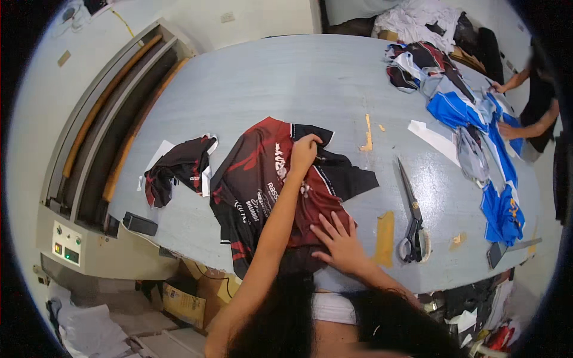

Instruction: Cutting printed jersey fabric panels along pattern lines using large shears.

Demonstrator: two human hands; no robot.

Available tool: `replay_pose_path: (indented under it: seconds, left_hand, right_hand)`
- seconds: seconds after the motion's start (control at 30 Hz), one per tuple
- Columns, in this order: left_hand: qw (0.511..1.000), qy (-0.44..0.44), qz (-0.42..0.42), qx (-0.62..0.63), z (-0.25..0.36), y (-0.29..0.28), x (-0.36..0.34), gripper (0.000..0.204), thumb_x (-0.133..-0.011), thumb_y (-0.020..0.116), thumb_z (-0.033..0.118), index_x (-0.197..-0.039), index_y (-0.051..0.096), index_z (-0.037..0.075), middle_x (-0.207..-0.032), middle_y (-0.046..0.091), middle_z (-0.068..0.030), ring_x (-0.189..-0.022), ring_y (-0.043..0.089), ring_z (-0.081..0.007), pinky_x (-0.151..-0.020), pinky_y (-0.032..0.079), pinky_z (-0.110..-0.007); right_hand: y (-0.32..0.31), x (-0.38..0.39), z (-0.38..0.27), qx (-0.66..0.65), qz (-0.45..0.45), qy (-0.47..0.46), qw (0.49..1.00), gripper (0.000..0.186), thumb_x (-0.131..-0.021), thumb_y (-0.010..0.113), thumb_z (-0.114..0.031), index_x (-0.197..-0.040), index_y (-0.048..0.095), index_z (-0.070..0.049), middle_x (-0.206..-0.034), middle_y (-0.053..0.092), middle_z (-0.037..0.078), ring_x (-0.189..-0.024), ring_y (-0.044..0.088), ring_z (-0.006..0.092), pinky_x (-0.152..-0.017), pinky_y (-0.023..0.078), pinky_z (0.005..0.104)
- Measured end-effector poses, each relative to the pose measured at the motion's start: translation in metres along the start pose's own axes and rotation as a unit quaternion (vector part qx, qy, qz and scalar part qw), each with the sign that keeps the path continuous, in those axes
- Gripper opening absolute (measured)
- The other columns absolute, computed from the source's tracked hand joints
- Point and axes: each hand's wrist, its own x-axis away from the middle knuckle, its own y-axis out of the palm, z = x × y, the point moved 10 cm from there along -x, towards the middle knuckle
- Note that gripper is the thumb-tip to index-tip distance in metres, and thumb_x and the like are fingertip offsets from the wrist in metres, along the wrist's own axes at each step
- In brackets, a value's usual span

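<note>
A dark red and black jersey (250,179) with white lettering lies spread on the grey-blue table in front of me. My left hand (303,154) reaches across it, fingers closed on the fabric beside a black sleeve (349,176). Lower down, my right hand (341,243) lies flat on the red part near the jersey's right edge, fingers spread. Large black-handled scissors (412,218) rest on the table to the right, apart from both hands. Left of the jersey is a bunched dark piece of similar cloth (182,167) with white edges.
A heat-press machine with rollers (113,119) borders the table's left side. Blue, grey and dark garments (453,110) are piled at the right, where another person's hands (513,129) touch them. A black block (140,224) sits at the left edge, a tool with a flat head (496,253) near right.
</note>
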Motion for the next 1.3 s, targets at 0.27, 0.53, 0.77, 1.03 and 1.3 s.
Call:
replay_pose_path:
  seconds: [0.27,0.53,0.77,1.03,1.3]
  left_hand:
    - [0.988,-0.006,-0.029,0.149,0.052,0.029,0.019,0.018,-0.079,0.044,0.008,-0.08,0.061,0.001,-0.071,0.062,-0.0145,-0.063,0.059,-0.0284,-0.059,0.046,-0.031]
    - [0.964,0.156,-0.213,-0.001,0.103,0.053,0.091,0.056,-0.076,0.058,0.025,-0.126,0.039,0.009,-0.132,0.037,-0.016,-0.107,0.044,-0.0302,-0.089,0.034,-0.042]
    - [0.924,-0.06,-0.057,-0.374,0.056,-0.042,0.083,0.096,-0.059,0.072,0.035,-0.138,0.018,0.023,-0.144,0.006,-0.0152,-0.128,0.017,-0.0378,-0.096,0.016,-0.059]
    - [0.993,-0.029,0.087,-0.072,-0.012,-0.057,0.046,0.031,-0.076,0.046,0.01,-0.103,0.057,0.0,-0.102,0.056,-0.024,-0.097,0.05,-0.043,-0.082,0.042,-0.039]
    - [0.959,-0.096,0.139,0.226,0.041,0.002,0.06,0.019,-0.08,0.043,0.009,-0.082,0.054,-0.007,-0.066,0.056,-0.013,-0.067,0.05,-0.013,-0.06,0.042,-0.03]
  right_hand:
    - [-0.031,-0.055,0.087,0.123,0.152,0.181,0.964,0.084,-0.076,0.048,-0.056,-0.128,0.03,0.006,-0.136,0.029,0.018,-0.129,0.023,0.0293,-0.1,0.006,0.06]
    - [-0.058,-0.086,0.186,0.031,0.24,0.225,0.944,0.036,-0.072,0.055,-0.02,-0.105,0.051,-0.005,-0.111,0.049,0.015,-0.105,0.045,0.0318,-0.088,0.035,0.0419]
    - [-0.019,-0.058,0.254,-0.759,0.374,0.308,0.435,0.025,-0.085,0.048,-0.023,-0.102,0.056,-0.007,-0.099,0.06,0.006,-0.09,0.057,0.0213,-0.075,0.046,0.0339]
    - [-0.079,-0.073,0.259,-0.769,0.334,0.115,0.532,0.034,-0.082,0.053,-0.018,-0.113,0.049,-0.004,-0.102,0.057,0.01,-0.093,0.056,0.0228,-0.082,0.045,0.0332]
    - [-0.052,-0.104,0.139,-0.292,0.06,-0.02,0.954,0.068,-0.067,0.068,-0.017,-0.125,0.035,-0.003,-0.12,0.046,0.016,-0.107,0.048,0.0282,-0.091,0.037,0.0341]
